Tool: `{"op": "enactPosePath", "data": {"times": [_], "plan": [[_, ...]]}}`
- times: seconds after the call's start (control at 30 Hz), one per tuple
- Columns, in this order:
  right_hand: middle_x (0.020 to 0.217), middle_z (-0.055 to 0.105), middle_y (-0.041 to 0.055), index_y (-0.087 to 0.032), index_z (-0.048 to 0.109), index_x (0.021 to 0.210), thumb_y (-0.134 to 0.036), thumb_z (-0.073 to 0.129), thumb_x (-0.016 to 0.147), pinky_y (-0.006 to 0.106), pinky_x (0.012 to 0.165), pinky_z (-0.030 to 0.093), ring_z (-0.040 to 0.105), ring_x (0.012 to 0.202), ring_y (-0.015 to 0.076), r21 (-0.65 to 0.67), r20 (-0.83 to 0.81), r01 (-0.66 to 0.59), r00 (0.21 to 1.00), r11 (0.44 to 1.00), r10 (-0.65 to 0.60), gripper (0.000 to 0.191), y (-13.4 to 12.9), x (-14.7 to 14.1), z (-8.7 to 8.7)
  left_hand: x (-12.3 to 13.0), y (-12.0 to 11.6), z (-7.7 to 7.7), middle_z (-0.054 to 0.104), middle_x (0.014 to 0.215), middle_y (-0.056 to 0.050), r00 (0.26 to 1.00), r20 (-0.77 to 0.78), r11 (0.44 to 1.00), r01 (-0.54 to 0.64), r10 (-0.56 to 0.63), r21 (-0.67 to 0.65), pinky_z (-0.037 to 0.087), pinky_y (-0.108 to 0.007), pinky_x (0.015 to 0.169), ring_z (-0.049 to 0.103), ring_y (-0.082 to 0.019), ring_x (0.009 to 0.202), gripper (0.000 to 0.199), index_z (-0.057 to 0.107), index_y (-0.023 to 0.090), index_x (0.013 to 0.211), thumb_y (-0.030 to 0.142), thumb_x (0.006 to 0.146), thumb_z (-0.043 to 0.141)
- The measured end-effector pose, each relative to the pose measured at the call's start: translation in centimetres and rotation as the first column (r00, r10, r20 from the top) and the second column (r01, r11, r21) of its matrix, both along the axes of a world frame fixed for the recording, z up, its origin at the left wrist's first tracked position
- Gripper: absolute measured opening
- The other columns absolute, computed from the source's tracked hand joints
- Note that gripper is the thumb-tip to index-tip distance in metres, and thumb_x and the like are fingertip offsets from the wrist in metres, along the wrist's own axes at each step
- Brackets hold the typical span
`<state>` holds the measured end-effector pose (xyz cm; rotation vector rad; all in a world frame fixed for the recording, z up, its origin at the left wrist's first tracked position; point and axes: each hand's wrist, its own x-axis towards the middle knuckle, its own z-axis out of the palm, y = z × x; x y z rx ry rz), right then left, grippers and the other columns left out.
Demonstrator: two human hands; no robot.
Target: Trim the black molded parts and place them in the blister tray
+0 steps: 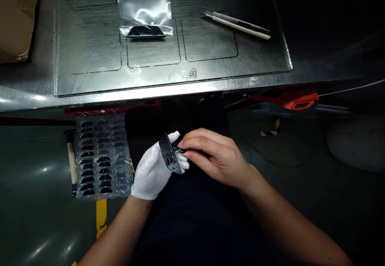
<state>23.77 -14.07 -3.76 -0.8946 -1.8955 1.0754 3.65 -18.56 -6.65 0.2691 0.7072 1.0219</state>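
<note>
My left hand (152, 170), in a white glove, grips a small black plastic part (170, 154) with a trapezoid outline, held tilted in front of my body. My bare right hand (215, 156) pinches a small dark round piece (181, 150) between thumb and fingers, right against the black part. What that piece is I cannot make out. To the left of the gloved hand, a clear plastic tray (104, 162) holds rows of similar black parts. On the table, a clear plastic bag (146, 7) has another black part (146, 31) at its near end.
The metal table edge (168, 91) runs just beyond my hands. A utility knife (239, 25) lies on the glass sheet (207, 67). A cardboard box (18, 17) stands at far left. An orange-handled tool (300, 99) with a cable sits below the table's right side.
</note>
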Motion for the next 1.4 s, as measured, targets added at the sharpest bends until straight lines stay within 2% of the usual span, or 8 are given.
{"op": "enactPosePath", "data": {"times": [0.4,0.63,0.93,1.07,1.17,1.27,1.33,1.4], "plan": [[0.116,0.073,0.0067,-0.025,0.069,0.122,-0.018,0.069,0.098,0.033,0.094,0.059,0.07,0.105,0.0198,-0.148,-0.03,-0.041,0.999,0.988,0.037,0.026,-0.6,0.7,-2.4,0.2,-0.3,-1.4,0.079,0.09,-0.01,0.997,-0.018,0.994,0.08,-0.079,0.075,0.061,-0.03,0.063,0.077,-0.025,0.078,0.047,0.067,0.015,0.129,0.041,0.091,0.075],[0.086,0.067,0.0007,-0.018,0.068,0.101,-0.044,0.075,0.094,0.021,0.059,0.052,0.061,0.067,0.0106,-0.727,-0.328,-0.132,0.929,0.674,-0.172,0.027,-1.4,-0.7,-4.6,0.5,-0.6,-1.9,0.079,0.089,-0.008,0.999,-0.011,0.995,0.049,-0.048,0.092,0.061,-0.031,0.066,0.076,-0.024,0.076,0.041,0.07,0.017,0.127,0.039,0.092,0.075],[0.073,0.063,-0.0023,-0.016,0.068,0.09,-0.04,0.083,0.085,0.02,0.056,0.046,0.055,0.061,0.0088,-0.784,-0.282,-0.174,0.955,0.596,-0.091,0.028,-0.5,0.0,-4.1,0.5,-0.6,-2.7,0.079,0.087,-0.01,0.984,-0.148,0.989,0.11,-0.095,0.102,0.063,-0.033,0.066,0.078,-0.026,0.075,0.047,0.072,0.015,0.124,0.04,0.086,0.082],[0.076,0.062,-0.0019,-0.017,0.067,0.09,-0.036,0.077,0.089,0.021,0.058,0.046,0.056,0.063,0.0097,-0.676,-0.179,-0.07,0.981,0.733,-0.071,0.021,-0.7,0.5,-4.6,0.6,-0.6,-1.8,0.082,0.104,-0.009,0.923,-0.364,0.987,0.152,-0.121,0.058,0.066,-0.038,0.084,0.079,-0.031,0.095,0.043,0.077,0.02,0.123,0.027,0.082,0.087],[0.076,0.061,-0.0014,-0.019,0.066,0.088,-0.026,0.073,0.09,0.023,0.058,0.044,0.054,0.063,0.0106,-0.27,0.02,0.125,0.992,0.955,-0.125,0.01,-1.3,0.1,-5.2,0.8,-0.6,-1.3,0.08,0.119,-0.006,0.806,-0.591,0.99,0.097,-0.016,0.105,0.063,-0.037,0.096,0.076,-0.03,0.108,0.046,0.079,0.024,0.122,0.026,0.077,0.09],[0.078,0.062,0.0,-0.018,0.065,0.088,-0.018,0.069,0.09,0.027,0.064,0.045,0.056,0.067,0.0124,0.056,0.116,0.174,0.977,0.983,-0.18,0.004,-2.1,-0.6,-5.6,1.0,-0.6,-1.6,0.079,0.121,-0.004,0.742,-0.667,0.99,0.033,0.066,0.136,0.063,-0.031,0.096,0.076,-0.027,0.11,0.043,0.079,0.025,0.119,0.025,0.078,0.09],[0.078,0.061,-0.0005,-0.018,0.065,0.088,-0.019,0.068,0.091,0.026,0.064,0.045,0.055,0.067,0.012,-0.005,0.117,0.181,0.977,0.984,-0.179,0.005,-2.3,-0.8,-5.7,1.0,-0.7,-2.0,0.079,0.121,-0.005,0.756,-0.651,0.994,0.011,0.063,0.11,0.064,-0.028,0.09,0.076,-0.025,0.107,0.043,0.079,0.024,0.12,0.024,0.078,0.09],[0.077,0.06,-0.0019,-0.019,0.063,0.088,-0.025,0.07,0.092,0.024,0.06,0.044,0.054,0.064,0.0106,-0.284,0.046,0.153,0.988,0.946,-0.146,0.011,-2.1,-0.8,-5.6,0.8,-0.8,-2.4,0.08,0.114,-0.007,0.822,-0.568,0.999,0.002,0.028,0.051,0.066,-0.026,0.079,0.078,-0.023,0.096,0.042,0.078,0.021,0.12,0.025,0.079,0.089]]}}
